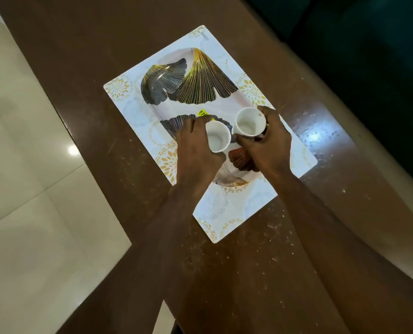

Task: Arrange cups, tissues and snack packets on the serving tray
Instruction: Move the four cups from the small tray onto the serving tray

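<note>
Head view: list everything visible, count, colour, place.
serving tray: 1, white with gold border and dark leaf print, on the table, centre.
left cup: 1, white, over the tray's near half.
right cup: 1, white, just beside the left cup.
yellow sticker: 1, on the tray, behind the left cup.
table: 1, glossy brown, under the tray.
floor: cream tiles, left of the table.
left hand: 1, grips the left cup.
right hand: 1, grips the right cup.

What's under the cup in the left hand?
The serving tray: its dark leaf print and a yellow sticker show past the cup. Cup and left hand cover the base, so contact cannot be told. The right hand grips a second cup.
</note>
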